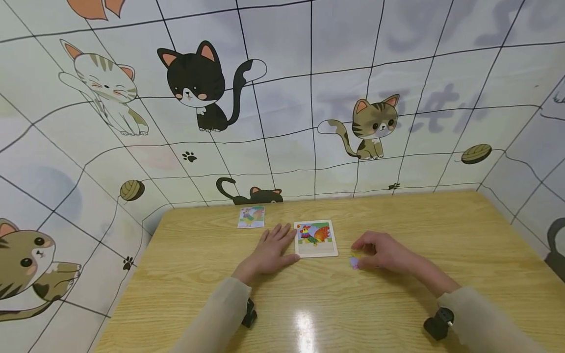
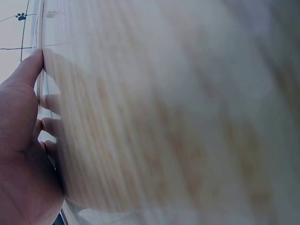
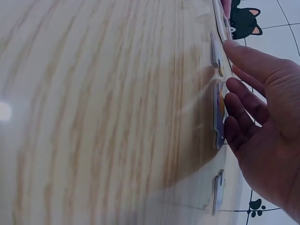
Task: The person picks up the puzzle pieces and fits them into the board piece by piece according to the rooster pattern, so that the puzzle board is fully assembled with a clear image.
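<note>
A wooden jigsaw puzzle board (image 1: 316, 256) with a colourful rooster picture lies mid-table, its lower strip bare wood. My left hand (image 1: 274, 248) rests flat beside it, fingers spread, with the fingertips and thumb at its left edge. To the board's right, my right hand (image 1: 383, 252) hovers low over loose puzzle pieces (image 1: 354, 263) in yellow and lilac, partly hidden beneath it. In the right wrist view, several flat pieces lie on the tabletop. The bent fingers are close to a purple and yellow piece (image 3: 219, 117), with the thumb apart from them near another piece (image 3: 216, 55).
A small rooster picture card (image 1: 251, 217) lies at the back left of the wooden table (image 1: 194, 274). Behind and at both sides stands a wall covering (image 1: 287, 108) printed with cats and grid lines.
</note>
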A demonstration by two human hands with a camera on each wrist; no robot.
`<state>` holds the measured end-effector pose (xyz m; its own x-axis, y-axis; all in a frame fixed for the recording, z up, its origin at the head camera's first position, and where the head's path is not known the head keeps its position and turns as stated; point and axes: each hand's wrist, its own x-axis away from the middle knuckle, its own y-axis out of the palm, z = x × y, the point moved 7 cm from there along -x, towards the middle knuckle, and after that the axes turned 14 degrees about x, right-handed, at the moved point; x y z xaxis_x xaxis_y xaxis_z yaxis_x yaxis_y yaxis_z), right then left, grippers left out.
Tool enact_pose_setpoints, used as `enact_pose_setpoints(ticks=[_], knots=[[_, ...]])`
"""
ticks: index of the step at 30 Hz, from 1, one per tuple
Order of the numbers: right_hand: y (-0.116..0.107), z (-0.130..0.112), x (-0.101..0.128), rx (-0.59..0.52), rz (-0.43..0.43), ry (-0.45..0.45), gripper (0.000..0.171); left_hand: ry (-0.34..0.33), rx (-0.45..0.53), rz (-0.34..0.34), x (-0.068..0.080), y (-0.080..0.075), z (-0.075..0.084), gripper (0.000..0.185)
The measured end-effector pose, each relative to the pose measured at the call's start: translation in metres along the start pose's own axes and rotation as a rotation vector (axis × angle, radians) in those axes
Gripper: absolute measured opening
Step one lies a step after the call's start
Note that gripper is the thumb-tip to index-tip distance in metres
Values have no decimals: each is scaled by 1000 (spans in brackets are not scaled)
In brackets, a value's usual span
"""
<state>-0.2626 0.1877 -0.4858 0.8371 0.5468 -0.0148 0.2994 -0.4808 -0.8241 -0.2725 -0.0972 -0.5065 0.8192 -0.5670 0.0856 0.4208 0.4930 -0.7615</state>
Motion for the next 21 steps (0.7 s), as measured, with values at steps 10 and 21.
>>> enact_pose_setpoints(ticks=[10, 21], knots=[[4, -2, -4, 60, -45, -20, 32, -5, 1, 2, -1, 0, 2, 75], [6, -3, -6, 57, -68, -1, 33, -13, -1, 2, 1, 0, 3, 76]])
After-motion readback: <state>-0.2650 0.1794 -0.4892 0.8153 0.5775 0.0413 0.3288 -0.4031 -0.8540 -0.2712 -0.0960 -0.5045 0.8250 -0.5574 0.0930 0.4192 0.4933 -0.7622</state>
